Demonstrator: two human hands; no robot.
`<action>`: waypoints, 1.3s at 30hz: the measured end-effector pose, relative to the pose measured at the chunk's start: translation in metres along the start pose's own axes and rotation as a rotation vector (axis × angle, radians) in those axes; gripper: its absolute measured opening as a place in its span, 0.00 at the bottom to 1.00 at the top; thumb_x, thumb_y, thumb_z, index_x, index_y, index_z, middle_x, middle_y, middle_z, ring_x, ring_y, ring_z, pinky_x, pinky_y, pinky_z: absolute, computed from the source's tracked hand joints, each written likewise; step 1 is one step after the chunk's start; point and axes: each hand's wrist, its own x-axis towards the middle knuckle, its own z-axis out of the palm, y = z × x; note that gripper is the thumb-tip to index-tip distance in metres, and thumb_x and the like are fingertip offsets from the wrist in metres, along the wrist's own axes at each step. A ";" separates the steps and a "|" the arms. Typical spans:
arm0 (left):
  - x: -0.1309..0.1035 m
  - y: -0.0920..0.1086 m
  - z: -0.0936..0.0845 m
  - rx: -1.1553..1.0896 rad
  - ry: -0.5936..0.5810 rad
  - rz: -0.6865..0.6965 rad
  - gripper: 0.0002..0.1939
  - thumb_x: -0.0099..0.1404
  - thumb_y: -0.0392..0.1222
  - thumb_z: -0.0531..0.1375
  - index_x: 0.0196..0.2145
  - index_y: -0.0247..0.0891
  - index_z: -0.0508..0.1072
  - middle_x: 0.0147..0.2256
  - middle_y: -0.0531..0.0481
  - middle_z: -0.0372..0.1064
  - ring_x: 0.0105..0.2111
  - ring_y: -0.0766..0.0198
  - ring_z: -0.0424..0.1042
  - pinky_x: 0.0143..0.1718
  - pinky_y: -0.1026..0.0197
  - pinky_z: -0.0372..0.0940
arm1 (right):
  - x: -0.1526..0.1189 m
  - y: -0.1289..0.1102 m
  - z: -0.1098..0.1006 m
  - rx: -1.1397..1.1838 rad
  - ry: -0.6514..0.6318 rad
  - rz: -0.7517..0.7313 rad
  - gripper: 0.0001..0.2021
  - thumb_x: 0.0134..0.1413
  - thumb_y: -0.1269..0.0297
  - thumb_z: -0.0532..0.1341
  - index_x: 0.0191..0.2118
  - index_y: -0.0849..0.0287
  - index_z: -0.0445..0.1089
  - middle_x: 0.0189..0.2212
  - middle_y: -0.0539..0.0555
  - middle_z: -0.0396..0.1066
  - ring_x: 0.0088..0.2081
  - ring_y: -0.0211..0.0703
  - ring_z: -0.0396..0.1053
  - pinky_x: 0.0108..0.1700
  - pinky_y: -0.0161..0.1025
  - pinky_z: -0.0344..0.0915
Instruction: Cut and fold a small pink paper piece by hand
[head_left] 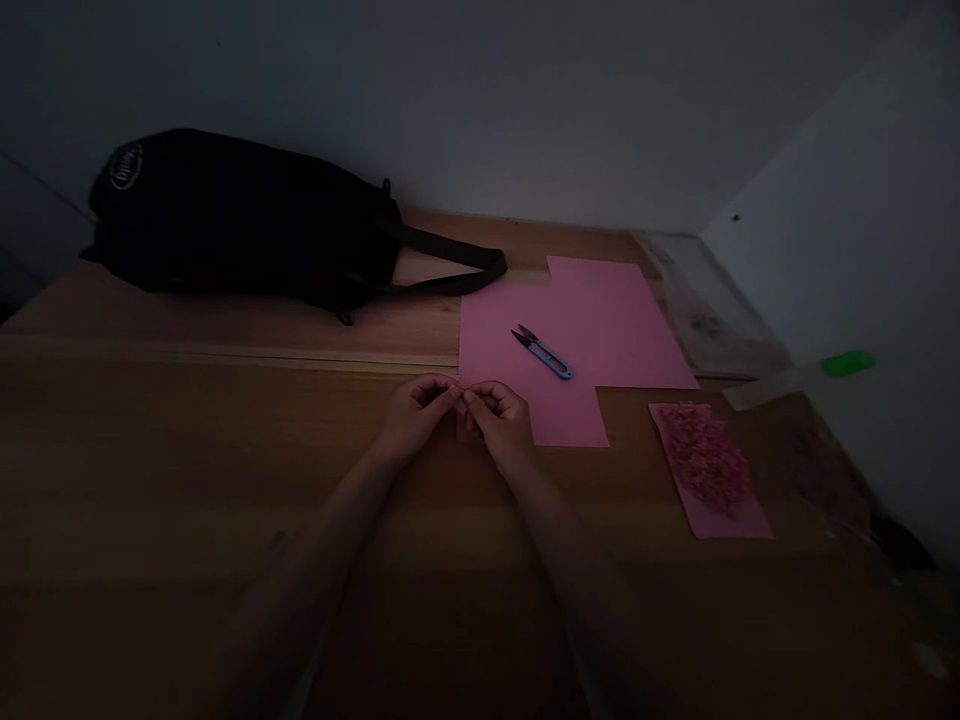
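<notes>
My left hand (421, 412) and my right hand (501, 418) meet above the wooden table, thumbs and fingertips pinched together. Between them is a small pink piece (460, 384), thin and mostly covered by the fingers; its exact kind is too dark to tell. Just beyond the hands lie pink paper sheets (622, 320), overlapping at the front edge with my right hand. On the paper rests a pair of thread snips (543, 352) with blue handles, blades pointing up and left. Neither hand touches the snips.
A black bag (247, 215) lies at the back left, its strap (457, 250) reaching the paper. At right, a pile of pink curly bits (705, 455) sits on a pink card (727, 526). Behind it are a green-tipped strip (847, 363) and clear plastic (712, 300) by the wall.
</notes>
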 end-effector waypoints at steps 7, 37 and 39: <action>0.000 0.001 0.001 0.004 0.004 -0.004 0.06 0.54 0.41 0.60 0.23 0.37 0.72 0.23 0.53 0.68 0.25 0.68 0.67 0.32 0.63 0.63 | 0.000 0.001 -0.001 -0.002 -0.013 -0.013 0.09 0.44 0.58 0.60 0.27 0.59 0.65 0.14 0.43 0.62 0.15 0.29 0.58 0.17 0.28 0.55; -0.001 -0.005 0.002 -0.028 0.034 0.009 0.07 0.51 0.39 0.62 0.29 0.36 0.72 0.28 0.52 0.70 0.28 0.68 0.68 0.33 0.64 0.63 | 0.000 -0.001 0.001 0.008 -0.026 -0.022 0.09 0.45 0.58 0.59 0.25 0.59 0.66 0.11 0.43 0.60 0.14 0.30 0.58 0.16 0.28 0.54; -0.001 -0.004 0.002 -0.029 0.030 0.008 0.06 0.51 0.39 0.62 0.29 0.36 0.72 0.27 0.52 0.70 0.28 0.68 0.68 0.33 0.64 0.63 | 0.000 -0.002 0.001 0.007 -0.025 -0.028 0.08 0.45 0.59 0.58 0.24 0.59 0.66 0.11 0.43 0.60 0.13 0.30 0.58 0.16 0.28 0.54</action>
